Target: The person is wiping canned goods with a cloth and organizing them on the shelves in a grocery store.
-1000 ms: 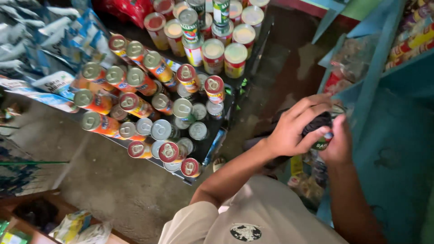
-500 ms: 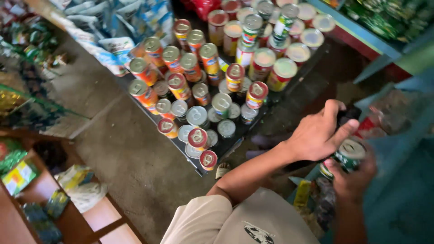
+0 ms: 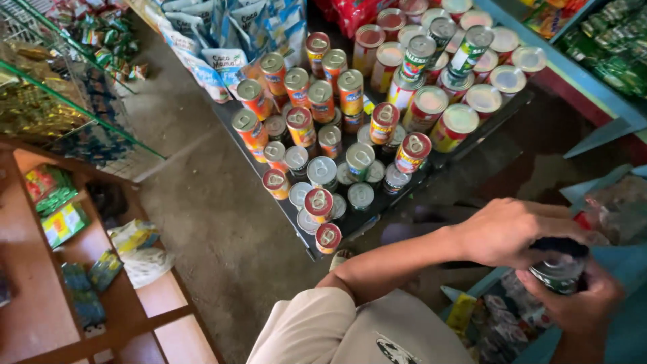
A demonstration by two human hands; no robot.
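Near right: right hand (image 3: 583, 307) cups a green-labelled can (image 3: 558, 273) from below, grip clenched on it; left hand (image 3: 515, 232) is clamped over its top. A slip would likely drop it. Farther left, stacked cans (image 3: 350, 128) crowd a dark tray (image 3: 306, 232) on the floor; a knock could topple them.

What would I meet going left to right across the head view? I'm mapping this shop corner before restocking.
Wooden shelf → white bag on the floor → stacked cans → left hand → green can held by both hands → right hand.
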